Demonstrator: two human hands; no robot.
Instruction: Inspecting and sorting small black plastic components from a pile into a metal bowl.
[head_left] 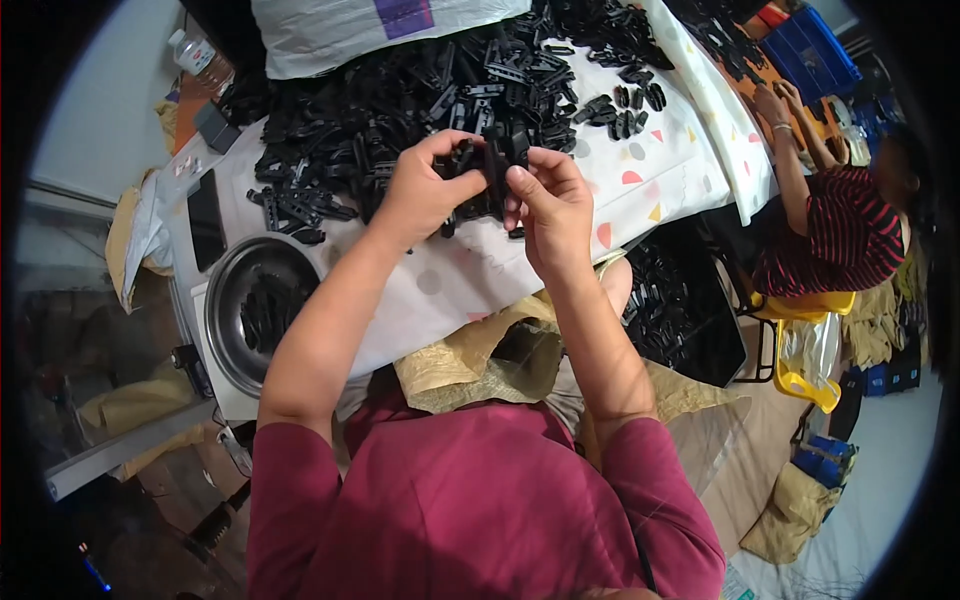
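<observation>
Both my hands are raised over the near edge of a big heap of black plastic pieces (350, 125). Between them is a long, narrow black plastic piece (494, 170), upright and dark against the heap. My left hand (430, 190) is closed, with thumb and fingers pinching black plastic at its left side. My right hand (552, 200) grips from the right, its thumb bent across and fingers curled. The fingers partly cover what they hold, so I cannot tell whether it is one piece or several.
A steel bowl (222, 345) with black pieces stands at the left, near a dark phone (206, 222) and a bottle (198, 58). A white sack (330, 40) lies behind the heap. A black tray (715, 340) of pieces is at the right; beyond it a person (840, 225) works.
</observation>
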